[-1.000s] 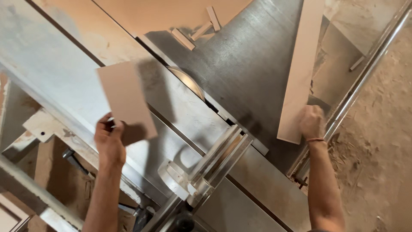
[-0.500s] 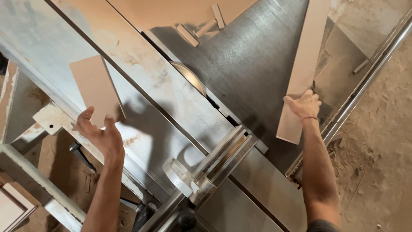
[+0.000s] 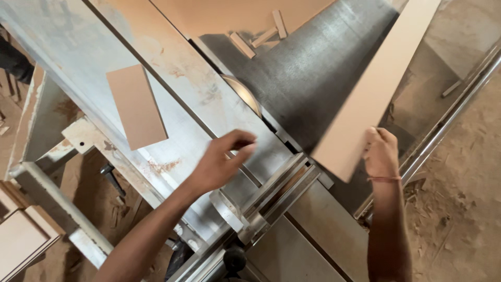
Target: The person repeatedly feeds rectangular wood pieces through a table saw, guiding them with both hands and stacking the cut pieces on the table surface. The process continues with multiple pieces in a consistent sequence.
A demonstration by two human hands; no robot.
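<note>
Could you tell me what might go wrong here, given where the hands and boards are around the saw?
1. The left hand hovers empty, close to the exposed saw blade; a slip could bring fingers onto it.
2. The right hand grips only one end of the long board, which could swing or bind.
3. Small offcuts lie beyond the blade and might be thrown.

Warm, even daylight fills the scene, perhaps from above and to the left, since soft shadows fall rightward. The metal saw table shows a pale sheen but no hard glare. The left hand is motion-blurred; the long board looks slightly smeared. Corners stay reasonably sharp.
</note>
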